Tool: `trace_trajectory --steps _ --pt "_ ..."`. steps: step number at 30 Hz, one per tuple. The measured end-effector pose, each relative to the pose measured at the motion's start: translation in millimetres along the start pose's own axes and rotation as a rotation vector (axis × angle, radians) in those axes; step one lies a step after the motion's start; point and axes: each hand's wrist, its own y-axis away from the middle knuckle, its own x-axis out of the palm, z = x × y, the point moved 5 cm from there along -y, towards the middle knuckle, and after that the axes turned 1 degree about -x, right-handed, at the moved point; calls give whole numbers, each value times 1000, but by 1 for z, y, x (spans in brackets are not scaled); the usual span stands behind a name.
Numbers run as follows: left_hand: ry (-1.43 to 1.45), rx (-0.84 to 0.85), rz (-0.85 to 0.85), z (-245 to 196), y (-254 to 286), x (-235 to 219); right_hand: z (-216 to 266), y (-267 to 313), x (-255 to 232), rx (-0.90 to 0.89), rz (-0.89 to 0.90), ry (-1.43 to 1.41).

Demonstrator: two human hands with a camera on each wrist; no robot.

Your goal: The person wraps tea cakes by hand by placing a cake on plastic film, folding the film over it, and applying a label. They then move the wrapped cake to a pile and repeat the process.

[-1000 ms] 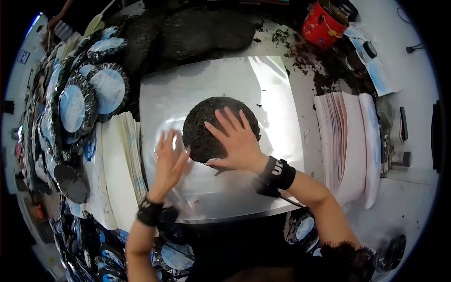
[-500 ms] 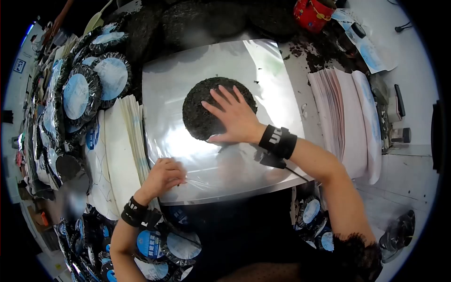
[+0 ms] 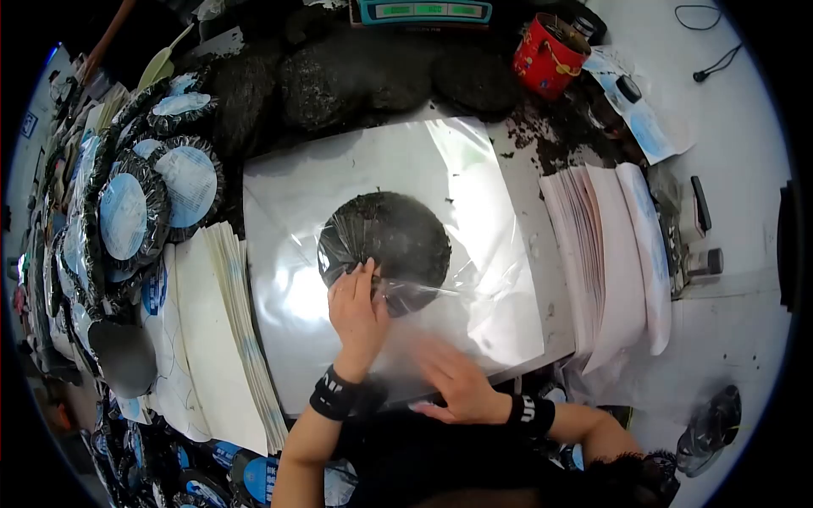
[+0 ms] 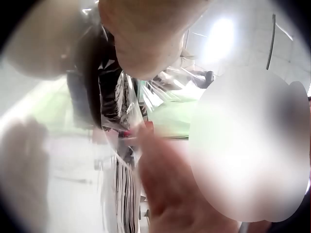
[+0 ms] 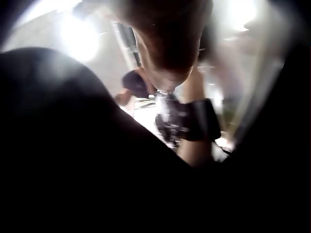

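Note:
A dark round pressed cake (image 3: 415,229) lies on a pale shiny sheet (image 3: 288,186) in the middle of the head view. Pleated clear plastic film (image 3: 345,241) covers its left side, gathered toward the near edge. My left hand (image 3: 360,317) pinches the gathered film there, its fingertips on the cake. In the left wrist view the film-covered cake (image 4: 114,97) stands between blurred fingers. My right hand (image 3: 457,389), blurred by motion, is over the sheet's near edge, apart from the cake, its fingers extended and thumb spread. The right wrist view is mostly dark.
Paper stacks flank the sheet on the left (image 3: 216,322) and right (image 3: 584,254). Film-wrapped cakes with blue labels (image 3: 127,216) pile up at far left. Behind are bare dark cakes (image 3: 318,85), a scale with a green display (image 3: 423,12) and a red bucket (image 3: 549,59).
My right hand has left the cake and come back toward my body. My left hand has moved from the near-left up to the cake, and pleated film now covers the cake's left side.

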Motion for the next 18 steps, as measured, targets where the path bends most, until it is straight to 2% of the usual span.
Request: trace_trajectory --steps 3,4,6,7,8,9,10,11,13,14,15,16,18 --pt "27 -35 25 -3 -1 -2 -94 -5 -19 140 -167 845" --pt "31 -51 42 -8 -5 -7 -110 -46 -32 380 77 594" --pt "38 -61 78 -19 -12 -19 -96 -103 -27 327 -28 470" --pt "126 -126 102 -21 -14 -23 -79 -110 -21 31 -385 579" --pt "210 -183 106 -20 -16 -30 -100 -100 0 108 -331 175" --pt "298 -244 95 -17 -22 -33 -110 -103 6 120 -219 138" --pt "403 -370 202 -11 -26 -32 -120 -100 7 142 -97 103" --pt "210 -260 223 -11 -28 -28 -123 -101 5 185 21 67" --pt "-181 -19 304 -11 -34 -13 -109 -114 -11 -59 72 424" --pt "-266 165 90 -23 -41 -31 -110 -115 -20 -106 -1 446" --pt "-208 107 65 -18 -43 -31 -109 -116 -24 -148 -73 468" --pt "-146 46 39 -13 -42 -29 -105 -118 -29 -47 -140 -39" --pt "-15 -71 38 5 -32 -10 -103 -114 -15 205 -85 -86"
